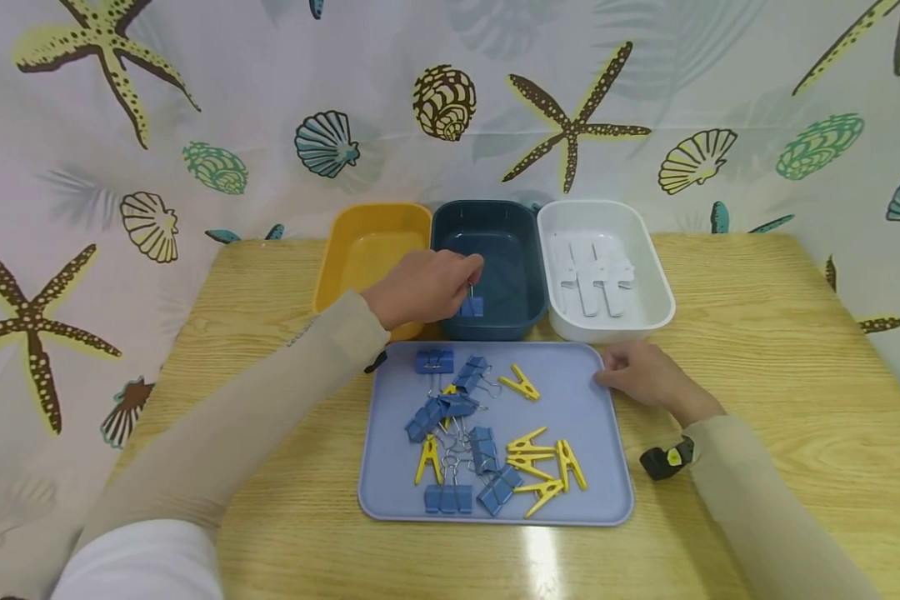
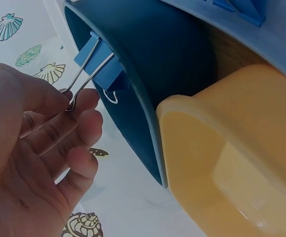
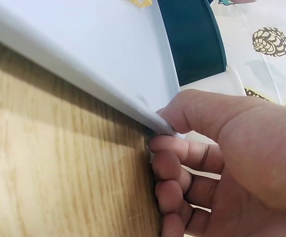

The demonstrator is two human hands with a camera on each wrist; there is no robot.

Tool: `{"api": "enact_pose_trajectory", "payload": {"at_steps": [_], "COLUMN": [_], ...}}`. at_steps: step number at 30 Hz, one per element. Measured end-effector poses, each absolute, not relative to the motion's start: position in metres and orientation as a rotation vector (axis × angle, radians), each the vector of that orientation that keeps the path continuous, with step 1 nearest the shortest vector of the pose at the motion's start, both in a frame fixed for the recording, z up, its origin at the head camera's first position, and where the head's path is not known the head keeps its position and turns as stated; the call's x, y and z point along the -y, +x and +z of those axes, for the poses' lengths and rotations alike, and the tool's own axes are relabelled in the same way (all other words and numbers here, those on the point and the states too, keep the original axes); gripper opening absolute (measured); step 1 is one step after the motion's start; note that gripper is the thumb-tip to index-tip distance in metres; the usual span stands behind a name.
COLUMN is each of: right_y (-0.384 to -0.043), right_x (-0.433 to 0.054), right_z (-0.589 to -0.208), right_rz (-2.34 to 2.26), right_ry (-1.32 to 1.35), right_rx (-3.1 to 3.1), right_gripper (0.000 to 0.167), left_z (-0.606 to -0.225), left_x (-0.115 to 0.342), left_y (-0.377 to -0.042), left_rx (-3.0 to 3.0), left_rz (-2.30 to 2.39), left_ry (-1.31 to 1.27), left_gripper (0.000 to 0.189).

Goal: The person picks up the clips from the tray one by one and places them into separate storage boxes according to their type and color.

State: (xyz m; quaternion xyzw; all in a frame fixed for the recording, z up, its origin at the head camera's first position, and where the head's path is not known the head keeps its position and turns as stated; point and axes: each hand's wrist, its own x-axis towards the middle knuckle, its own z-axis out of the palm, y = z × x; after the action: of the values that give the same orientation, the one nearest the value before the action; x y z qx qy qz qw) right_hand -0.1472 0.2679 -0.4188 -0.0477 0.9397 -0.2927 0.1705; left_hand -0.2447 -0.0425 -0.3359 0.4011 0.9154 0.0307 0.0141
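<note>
My left hand (image 1: pixel 429 285), the nearer one, pinches a blue binder clip (image 1: pixel 472 307) by its wire handles (image 2: pixel 93 75), the clip hanging below it over the teal bin (image 1: pixel 506 271); my right hand (image 1: pixel 648 379) (well apart) pinches the tray (image 1: pixel 570 396) at its edge.

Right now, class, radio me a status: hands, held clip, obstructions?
Left hand pinches blue binder clip over dark bin. Right hand grips tray edge. Nothing visibly blocking.

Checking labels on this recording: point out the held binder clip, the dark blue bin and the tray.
Held binder clip (image 2: pixel 111 73), left wrist view: its blue body.
Dark blue bin (image 1: pixel 506 271), head view: bare inner floor.
Tray (image 1: pixel 570 400), head view: bare surface, right of centre.
</note>
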Motion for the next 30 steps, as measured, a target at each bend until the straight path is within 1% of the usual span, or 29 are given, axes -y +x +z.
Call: {"api": "enact_pose_trajectory", "payload": {"at_steps": [7, 17, 30], "right_y": [-0.148, -0.148, -0.149], "right_x": [-0.268, -0.269, -0.27], "right_z": [-0.42, -0.421, -0.423], "right_rz": [-0.823, -0.831, -0.835], "right_ry": [-0.134, -0.141, -0.133], "right_rx": [-2.668, -2.672, -2.672], "right_gripper": [0.025, 0.025, 0.026], "left_z": [-0.344, -0.345, -0.35], "left_x": [0.042, 0.04, 0.036], "left_y": [-0.248, -0.252, -0.263], "left_rx": [-2.826, -2.786, -2.761], "left_rz": [0.1, 0.097, 0.064], "left_ry": [1.228, 1.206, 1.186], "left_gripper": [0.012, 0.011, 0.016]}}
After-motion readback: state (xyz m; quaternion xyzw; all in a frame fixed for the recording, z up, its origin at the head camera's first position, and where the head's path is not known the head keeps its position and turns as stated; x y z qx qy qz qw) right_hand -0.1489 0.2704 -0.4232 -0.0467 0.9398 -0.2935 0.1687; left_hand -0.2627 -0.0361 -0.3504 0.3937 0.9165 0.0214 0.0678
